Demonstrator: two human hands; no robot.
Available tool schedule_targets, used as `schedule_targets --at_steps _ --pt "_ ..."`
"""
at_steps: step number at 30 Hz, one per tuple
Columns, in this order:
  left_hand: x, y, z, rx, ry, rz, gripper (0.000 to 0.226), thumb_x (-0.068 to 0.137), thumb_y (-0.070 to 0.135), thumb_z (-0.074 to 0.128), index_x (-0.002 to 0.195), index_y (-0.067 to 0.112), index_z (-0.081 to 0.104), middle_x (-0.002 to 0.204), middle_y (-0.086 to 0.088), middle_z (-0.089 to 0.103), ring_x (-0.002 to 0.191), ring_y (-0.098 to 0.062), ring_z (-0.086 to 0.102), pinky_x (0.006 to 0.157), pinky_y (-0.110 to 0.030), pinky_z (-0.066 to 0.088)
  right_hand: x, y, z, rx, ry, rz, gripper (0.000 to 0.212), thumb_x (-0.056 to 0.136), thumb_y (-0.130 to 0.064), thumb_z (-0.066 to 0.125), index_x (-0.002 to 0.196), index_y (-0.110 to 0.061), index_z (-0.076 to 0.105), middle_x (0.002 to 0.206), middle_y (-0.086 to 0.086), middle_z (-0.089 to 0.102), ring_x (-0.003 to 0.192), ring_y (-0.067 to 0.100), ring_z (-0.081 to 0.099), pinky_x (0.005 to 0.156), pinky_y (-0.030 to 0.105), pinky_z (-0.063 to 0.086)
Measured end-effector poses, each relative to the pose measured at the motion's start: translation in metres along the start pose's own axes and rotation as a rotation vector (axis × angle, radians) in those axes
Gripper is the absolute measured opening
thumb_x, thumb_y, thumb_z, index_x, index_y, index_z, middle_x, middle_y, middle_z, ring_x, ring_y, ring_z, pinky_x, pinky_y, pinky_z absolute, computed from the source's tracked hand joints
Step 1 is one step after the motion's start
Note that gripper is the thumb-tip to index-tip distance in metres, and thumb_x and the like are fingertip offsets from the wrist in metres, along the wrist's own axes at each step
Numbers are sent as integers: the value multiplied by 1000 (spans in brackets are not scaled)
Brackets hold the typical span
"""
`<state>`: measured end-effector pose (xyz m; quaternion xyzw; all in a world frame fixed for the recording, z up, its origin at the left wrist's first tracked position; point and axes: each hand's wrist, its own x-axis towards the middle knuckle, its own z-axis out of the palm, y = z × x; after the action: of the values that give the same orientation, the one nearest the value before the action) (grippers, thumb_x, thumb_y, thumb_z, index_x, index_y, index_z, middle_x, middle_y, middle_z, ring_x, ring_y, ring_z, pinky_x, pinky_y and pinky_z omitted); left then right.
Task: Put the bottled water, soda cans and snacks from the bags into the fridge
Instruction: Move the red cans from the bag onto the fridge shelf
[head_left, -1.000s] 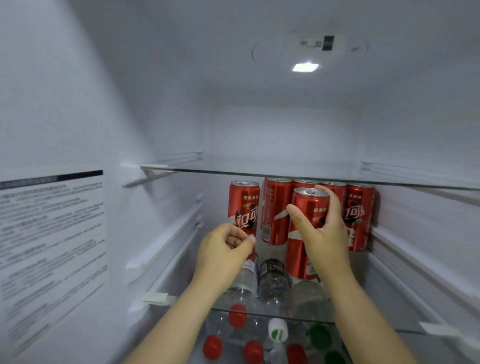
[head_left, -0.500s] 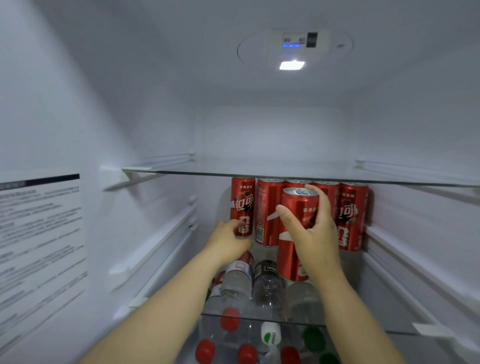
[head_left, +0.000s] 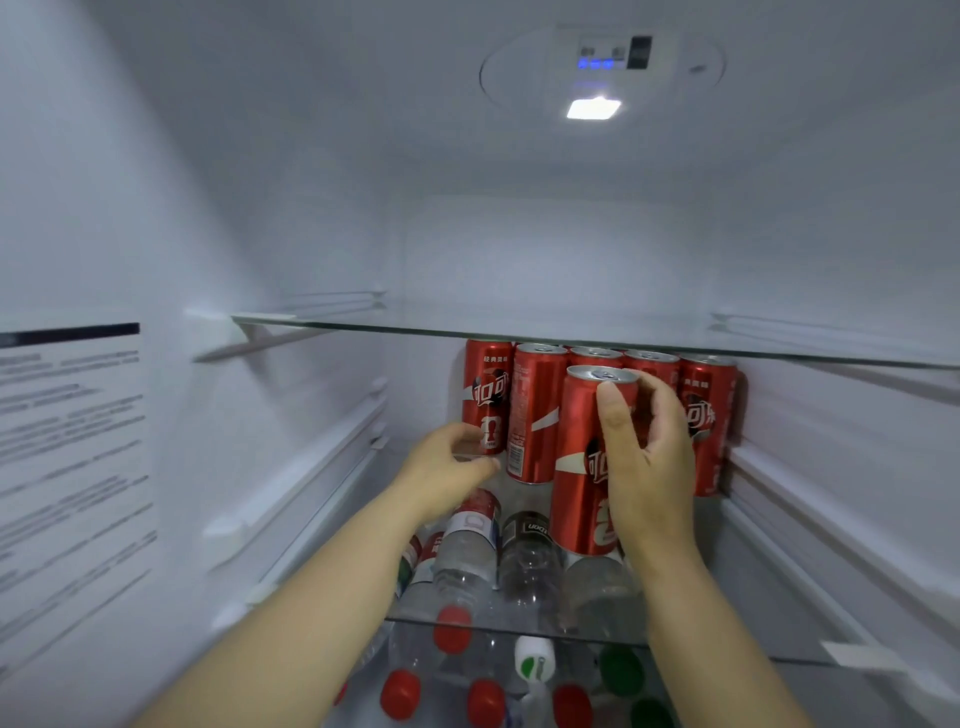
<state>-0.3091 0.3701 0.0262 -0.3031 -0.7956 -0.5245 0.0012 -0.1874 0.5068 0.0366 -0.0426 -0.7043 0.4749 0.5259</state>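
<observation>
Inside the fridge, a row of red soda cans (head_left: 535, 410) stands at the back of the middle glass shelf (head_left: 753, 587). My right hand (head_left: 649, 467) grips another red soda can (head_left: 579, 457) upright in front of that row, thumb near its top rim. Low at the base of the leftmost can (head_left: 485, 395), the fingers of my left hand (head_left: 447, 467) curl round its bottom edge. Under the shelf lie clear water bottles (head_left: 467, 551), and red and green bottle caps (head_left: 452, 636) show through the glass.
The upper glass shelf (head_left: 467, 330) runs just above the can tops. A printed label (head_left: 67, 467) covers the left wall. The ceiling lamp (head_left: 592, 109) is lit. Bare shelf glass lies left of the cans, towards the rail slots.
My left hand has reached forward from in front of the cans to the base of the leftmost can. My right hand's thumb has shifted round to the near side of its can.
</observation>
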Motion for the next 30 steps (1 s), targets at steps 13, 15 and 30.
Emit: schedule_targets --at_steps 13,15,30 --pt "-24 14 14 -70 -322 188 62 73 30 80 128 30 53 120 11 64 110 -3 61 97 -30 49 0 -6 -6 49 -35 33 36 81 -50 61 107 -24 58 96 -12 64 83 -6 60 71 15 46" --pt "-25 15 17 -54 -332 184 60 72 32 80 127 30 55 116 13 67 108 -2 62 98 -34 50 0 -6 -6 43 -39 26 36 80 -50 62 105 -23 59 94 -11 65 82 -4 61 71 16 48" --pt "-20 3 -2 34 -30 69 56 68 29 83 117 24 57 109 11 66 96 -5 63 83 -22 51 2 6 -7 -123 38 57 7 93 -30 58 94 -24 61 86 -9 65 82 8 63 74 28 55"
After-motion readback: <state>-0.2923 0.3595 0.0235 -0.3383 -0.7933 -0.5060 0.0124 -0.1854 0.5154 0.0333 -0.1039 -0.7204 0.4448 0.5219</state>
